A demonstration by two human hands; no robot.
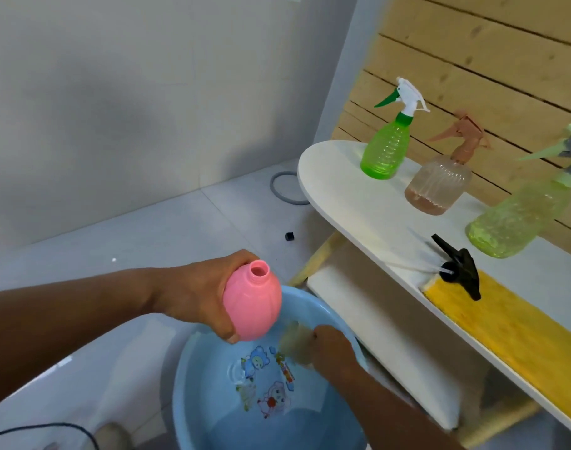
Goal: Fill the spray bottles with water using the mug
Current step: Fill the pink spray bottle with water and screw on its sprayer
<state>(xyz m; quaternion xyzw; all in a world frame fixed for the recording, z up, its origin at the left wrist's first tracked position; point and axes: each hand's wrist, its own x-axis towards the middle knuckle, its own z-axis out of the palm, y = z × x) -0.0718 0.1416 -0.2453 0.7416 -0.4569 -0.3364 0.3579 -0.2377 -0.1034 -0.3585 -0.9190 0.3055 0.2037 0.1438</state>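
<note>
My left hand (199, 297) grips a round pink spray bottle (253, 306) with its neck open and no spray head, held tilted above the rim of a blue basin (193, 368). The basin holds water and has cartoon stickers on its bottom. My right hand (331, 347) is down inside the basin and holds a blurred, pale clear mug (295, 341) at the water. A black spray head (459, 266) with its tube lies on the white shelf (336, 190).
Three capped spray bottles stand on the shelf: a green one (386, 147), a clear brownish one (440, 183) and a yellow-green one (518, 219). A yellow cloth (511, 332) lies on the shelf. A grey ring (285, 188) and a small black block (289, 236) sit on the floor.
</note>
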